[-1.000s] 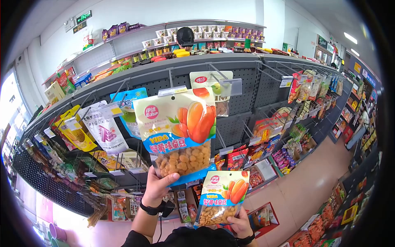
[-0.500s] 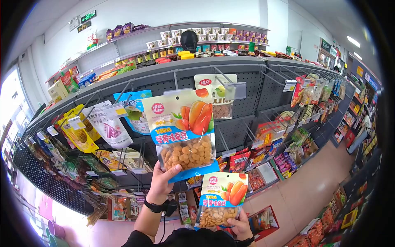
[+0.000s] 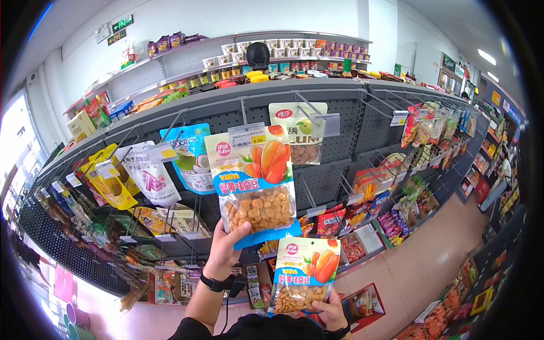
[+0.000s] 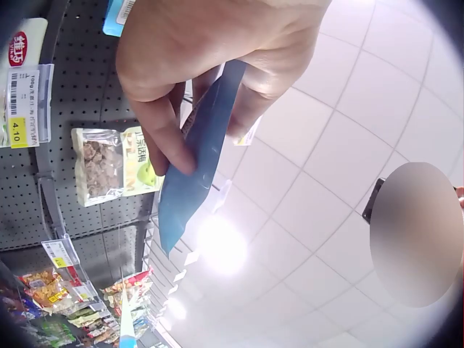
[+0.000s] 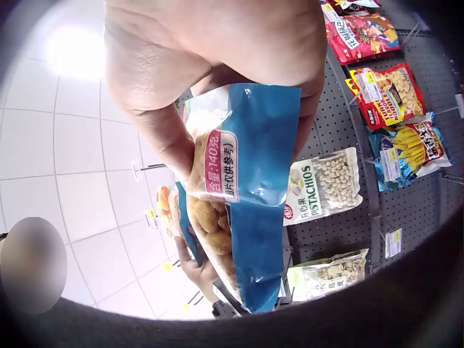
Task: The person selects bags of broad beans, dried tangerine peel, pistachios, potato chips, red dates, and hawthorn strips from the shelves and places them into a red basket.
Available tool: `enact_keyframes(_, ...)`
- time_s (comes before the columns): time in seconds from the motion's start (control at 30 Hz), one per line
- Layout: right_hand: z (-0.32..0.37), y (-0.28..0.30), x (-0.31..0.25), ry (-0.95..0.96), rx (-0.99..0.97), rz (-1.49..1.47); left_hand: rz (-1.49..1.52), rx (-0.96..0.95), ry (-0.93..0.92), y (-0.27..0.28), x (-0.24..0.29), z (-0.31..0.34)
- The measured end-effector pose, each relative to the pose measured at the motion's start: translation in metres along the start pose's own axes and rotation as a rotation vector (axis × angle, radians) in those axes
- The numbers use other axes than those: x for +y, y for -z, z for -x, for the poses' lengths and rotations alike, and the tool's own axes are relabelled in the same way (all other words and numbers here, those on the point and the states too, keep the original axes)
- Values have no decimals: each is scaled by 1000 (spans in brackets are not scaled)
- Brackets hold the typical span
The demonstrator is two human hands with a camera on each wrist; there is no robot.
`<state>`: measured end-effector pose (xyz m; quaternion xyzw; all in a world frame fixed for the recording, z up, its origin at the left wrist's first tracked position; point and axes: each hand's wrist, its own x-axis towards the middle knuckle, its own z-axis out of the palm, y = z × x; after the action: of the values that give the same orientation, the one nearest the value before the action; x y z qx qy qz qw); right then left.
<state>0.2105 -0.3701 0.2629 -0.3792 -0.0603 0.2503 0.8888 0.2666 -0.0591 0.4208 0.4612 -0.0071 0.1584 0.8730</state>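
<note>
My left hand (image 3: pixel 225 249) grips the lower left edge of a large bean bag (image 3: pixel 258 209), thumb on its front. That bag is upright at the rack, its top behind a clear price tag (image 3: pixel 247 136) reading 5.00. Lower down, my right hand (image 3: pixel 330 310) pinches the lower right corner of a second matching bag (image 3: pixel 305 277). In the left wrist view the fingers of my left hand (image 4: pixel 210 65) hold the blue bottom (image 4: pixel 192 174) of the pack. The right wrist view shows my right hand (image 5: pixel 217 58) round the other pack's blue base (image 5: pixel 264 145).
Left of the large bag hang a blue coconut pouch (image 3: pixel 190 158), a white pouch (image 3: pixel 152 175) and a yellow pouch (image 3: pixel 110 178). A plum bag (image 3: pixel 303 150) hangs at its right. Metal hooks stick out along the grey rack (image 3: pixel 334 136). A person (image 3: pixel 498 181) stands far right.
The large bag has shifted right and slightly down with my left hand, and its top now lies behind the price tag. The second bag has moved little in my right hand.
</note>
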Motion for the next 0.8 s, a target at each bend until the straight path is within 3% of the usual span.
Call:
enact_keyframes(0.63, 10, 0, 3, 14, 85, 27, 19, 121, 93, -7, 2, -11)
enact_keyframes(0.8, 8, -4, 2, 34, 71, 18, -16, 78, 82, -3, 1, -2)
